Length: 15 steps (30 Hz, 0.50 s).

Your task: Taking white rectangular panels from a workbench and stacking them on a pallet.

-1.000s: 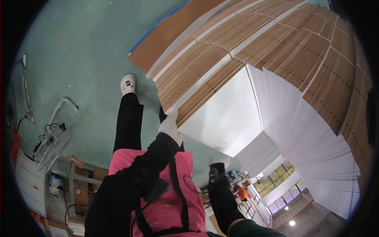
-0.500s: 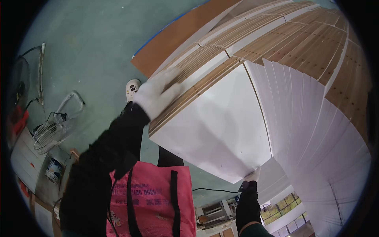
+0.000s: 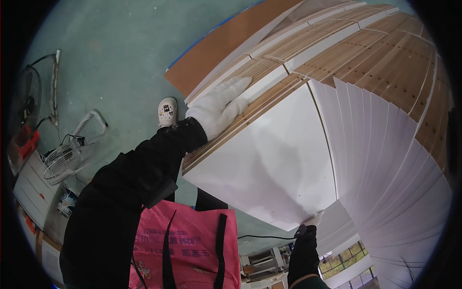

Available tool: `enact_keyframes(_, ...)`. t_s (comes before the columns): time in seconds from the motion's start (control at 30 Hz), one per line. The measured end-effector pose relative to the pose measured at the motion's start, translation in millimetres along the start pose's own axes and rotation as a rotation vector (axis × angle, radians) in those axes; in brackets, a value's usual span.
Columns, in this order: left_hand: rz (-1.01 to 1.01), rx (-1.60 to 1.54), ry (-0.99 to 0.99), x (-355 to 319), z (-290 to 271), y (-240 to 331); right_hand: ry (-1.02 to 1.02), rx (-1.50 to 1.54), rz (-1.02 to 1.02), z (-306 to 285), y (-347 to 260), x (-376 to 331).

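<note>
Many boards point(image 3: 370, 72) stacked, remainder unclear; left hand point(image 3: 219, 108) spread over them; right hand point(image 3: 314, 220) at white board point(image 3: 260, 164) corner, grip unclear.

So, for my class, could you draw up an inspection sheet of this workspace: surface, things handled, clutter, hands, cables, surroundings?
Surface: green floor, marked with a few pale specks.
Things handled: large white panel facing the person, with brown-edged panels packed in rows beyond it.
Clutter: wire-guarded fan at left; brown board with a blue edge beyond the rows.
Hands: white-gloved left hand lies open over the panel edges; right hand is at the white panel's lower corner, its grip unclear.
Cables: dark cable leading to the right wrist.
Surroundings: windows at lower right; pink cloth with black straps in front of the person.
</note>
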<state>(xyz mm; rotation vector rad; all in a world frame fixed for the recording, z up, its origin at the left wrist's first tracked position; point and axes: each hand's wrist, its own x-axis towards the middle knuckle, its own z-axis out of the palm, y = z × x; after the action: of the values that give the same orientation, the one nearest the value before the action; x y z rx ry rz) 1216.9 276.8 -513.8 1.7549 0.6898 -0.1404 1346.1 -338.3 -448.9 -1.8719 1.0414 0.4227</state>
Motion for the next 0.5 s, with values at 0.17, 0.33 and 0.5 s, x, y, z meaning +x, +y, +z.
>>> enact_keyframes(0.17, 0.005, -0.048, 0.003, 2, 8, -5, 0.009, 0.006, 0.008, -7, -10, 2)
enact_keyframes(0.33, 0.009, -0.03, -0.003, -1, 1, -3, 0.054, 0.017, 0.022, 9, -8, -6)
enact_keyframes(0.5, 0.048, -0.036, 0.01, 1, 5, -10, 0.013, 0.017, -0.037, 4, -5, -4)
